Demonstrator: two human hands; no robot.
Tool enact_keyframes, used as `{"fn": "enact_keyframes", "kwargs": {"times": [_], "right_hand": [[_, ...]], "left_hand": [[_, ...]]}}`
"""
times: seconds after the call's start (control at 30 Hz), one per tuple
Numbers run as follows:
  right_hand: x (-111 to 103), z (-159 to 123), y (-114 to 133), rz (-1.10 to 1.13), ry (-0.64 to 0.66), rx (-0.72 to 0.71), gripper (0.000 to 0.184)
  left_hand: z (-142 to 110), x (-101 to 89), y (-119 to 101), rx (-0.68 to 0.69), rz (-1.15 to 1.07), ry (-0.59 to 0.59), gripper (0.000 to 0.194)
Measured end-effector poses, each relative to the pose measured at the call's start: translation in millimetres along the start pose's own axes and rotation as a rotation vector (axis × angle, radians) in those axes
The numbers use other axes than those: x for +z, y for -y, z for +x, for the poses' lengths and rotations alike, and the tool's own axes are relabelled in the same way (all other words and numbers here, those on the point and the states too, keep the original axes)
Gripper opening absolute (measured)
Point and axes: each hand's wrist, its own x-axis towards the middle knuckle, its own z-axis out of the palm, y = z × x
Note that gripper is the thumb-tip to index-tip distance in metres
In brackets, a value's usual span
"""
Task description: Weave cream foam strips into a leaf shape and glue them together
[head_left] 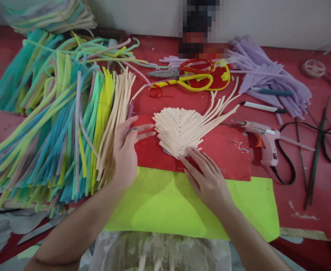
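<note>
A leaf-shaped piece of cream pipe cleaners lies on a red sheet, its strips meeting in a V pattern along the middle. Several long loose ends fan out at its upper right. My left hand is beside its left edge, fingers spread with nothing visibly held, the fingertips close to the strips. Fingers stretched out, my right hand rests its fingertips on the piece's lower tip. A bundle of cream pipe cleaners lies just behind my left hand.
Coloured pipe cleaners heap at left; purple ones lie back right. Red-handled scissors and yellow-handled scissors lie behind the leaf. At right are a glue gun with a black cord and a white pen. A yellow-green sheet lies in front.
</note>
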Motion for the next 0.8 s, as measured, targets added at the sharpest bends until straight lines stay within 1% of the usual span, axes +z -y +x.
{"fn": "enact_keyframes", "kwargs": {"times": [0.17, 0.3, 0.37, 0.43, 0.5, 0.53, 0.57, 0.6, 0.63, 0.7, 0.73, 0.8], "right_hand": [[0.4, -0.4, -0.2, 0.007, 0.003, 0.010, 0.036], [0.6, -1.3, -0.2, 0.016, 0.014, 0.020, 0.037], [0.7, -1.7, -0.1, 0.021, 0.013, 0.023, 0.038], [0.8, -2.0, -0.1, 0.025, 0.017, 0.028, 0.039], [0.9, -2.1, -0.3, 0.028, 0.021, 0.030, 0.040], [0.9, -2.2, -0.5, 0.029, 0.026, 0.030, 0.040], [1.0, -2.3, -0.7, 0.032, 0.028, 0.029, 0.041], [1.1, -2.7, -1.0, 0.038, 0.031, 0.027, 0.041], [1.2, -3.2, -1.3, 0.045, 0.034, 0.024, 0.042], [1.7, -4.6, -2.0, 0.057, 0.039, 0.020, 0.043], [2.1, -5.4, -2.3, 0.061, 0.038, 0.018, 0.044], [3.0, -7.0, -2.9, 0.064, 0.036, 0.016, 0.044]], "left_hand": [[-0.9, -1.6, 0.9, -0.061, 0.039, 0.005, 0.021], [-1.3, -1.2, 2.5, -0.068, 0.027, -0.004, 0.017], [-1.7, -1.0, 1.8, -0.053, 0.050, 0.026, 0.017], [-3.7, -0.4, -0.7, 0.019, 0.162, 0.082, 0.020], [-8.1, 1.3, -4.4, 0.167, 0.380, 0.210, 0.025], [-11.3, 2.8, -6.1, 0.256, 0.505, 0.307, 0.030], [-15.1, 4.6, -7.6, 0.345, 0.624, 0.431, 0.037], [-19.3, 6.7, -8.5, 0.406, 0.715, 0.556, 0.044], [-23.6, 8.9, -8.8, 0.436, 0.777, 0.668, 0.050], [-31.8, 13.1, -7.8, 0.437, 0.836, 0.853, 0.057], [-35.2, 14.8, -6.7, 0.432, 0.843, 0.921, 0.060], [-39.8, 16.9, -4.1, 0.420, 0.836, 1.014, 0.065]]}}
